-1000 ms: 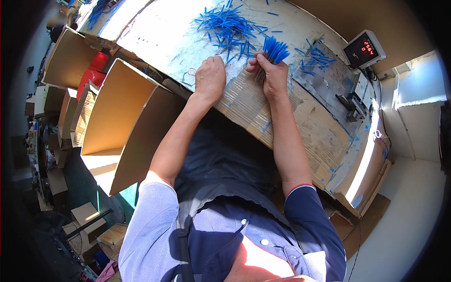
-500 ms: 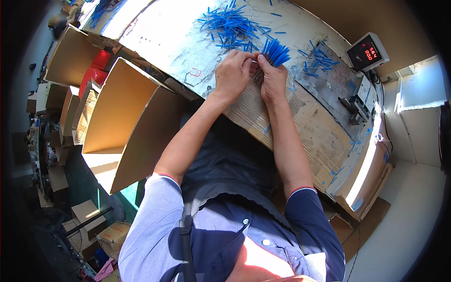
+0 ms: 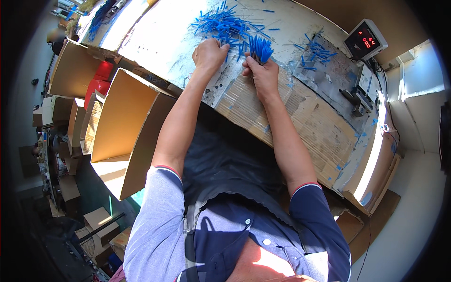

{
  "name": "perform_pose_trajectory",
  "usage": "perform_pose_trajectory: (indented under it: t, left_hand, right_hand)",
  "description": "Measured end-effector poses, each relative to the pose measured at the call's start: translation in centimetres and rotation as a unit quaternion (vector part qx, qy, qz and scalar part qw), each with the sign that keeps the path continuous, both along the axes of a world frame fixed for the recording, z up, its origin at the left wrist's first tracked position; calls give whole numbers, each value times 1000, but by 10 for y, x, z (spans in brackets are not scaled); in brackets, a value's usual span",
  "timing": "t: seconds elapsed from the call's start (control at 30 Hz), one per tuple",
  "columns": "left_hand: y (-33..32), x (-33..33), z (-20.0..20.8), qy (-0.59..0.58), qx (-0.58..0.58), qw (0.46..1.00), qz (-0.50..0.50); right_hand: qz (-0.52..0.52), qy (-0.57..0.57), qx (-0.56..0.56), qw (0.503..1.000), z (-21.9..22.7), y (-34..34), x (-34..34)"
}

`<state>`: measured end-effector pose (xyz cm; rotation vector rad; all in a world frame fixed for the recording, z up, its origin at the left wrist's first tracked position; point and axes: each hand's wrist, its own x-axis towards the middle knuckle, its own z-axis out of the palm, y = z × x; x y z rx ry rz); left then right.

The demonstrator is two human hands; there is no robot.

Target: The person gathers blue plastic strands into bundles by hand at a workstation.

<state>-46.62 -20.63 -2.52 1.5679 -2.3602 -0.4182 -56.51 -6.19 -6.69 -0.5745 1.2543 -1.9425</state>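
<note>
A bundle of thin wire pieces with blue, brush-like ends (image 3: 260, 49) stands up out of my right hand (image 3: 264, 77), whose thumb and fingers are closed around the wire part. My left hand (image 3: 210, 55) is curled at the near edge of a loose pile of the same blue-ended wire pieces (image 3: 221, 23). Its fingertips are tucked out of sight, so whatever they pinch is hidden. The two hands are apart, both above the white worktable (image 3: 155, 40).
Flattened cardboard (image 3: 300, 115) covers the table's near side. More blue-ended pieces (image 3: 319, 51) lie on a metal plate at right, near a digital display (image 3: 365, 40) and a metal fixture (image 3: 359, 96). A big open carton (image 3: 124, 117) stands left, with a red object (image 3: 99, 77) behind it.
My left hand has left the bundle and moved left to the pile's edge. My right hand, still gripping the bundle, has shifted slightly left. The view has tilted a little.
</note>
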Motion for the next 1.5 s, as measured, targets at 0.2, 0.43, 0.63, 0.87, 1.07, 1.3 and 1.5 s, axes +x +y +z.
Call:
perform_pose_trajectory:
  t: [0.2, 0.43, 0.63, 0.87, 1.07, 1.3, 1.5]
  left_hand:
    - [-31, -16, 5, 41, 12, 999, -6]
    - [-77, -35, 59, -33, 20, 998, -54]
    - [-82, -9, 119, -46, 16, 995, -82]
    - [-47, 41, 72, 387, 251, 883, -92]
    - [16, 45, 21, 477, 404, 775, -92]
    - [57, 28, -16, 469, 488, 728, -111]
    - [62, 14, -22, 467, 523, 704, -116]
  right_hand:
    - [-14, -41, -2, 999, 6, 3, -3]
    - [-17, -54, 14, 998, 7, 4, -5]
    - [-1, -67, 17, 998, 13, 5, -3]
    - [-5, -81, -2, 997, 4, 2, -8]
    - [-5, -92, -6, 996, 8, 4, -5]
    - [-71, -65, -50, 994, 2, -1, -9]
    - [87, -110, -68, 988, 22, 11, -9]
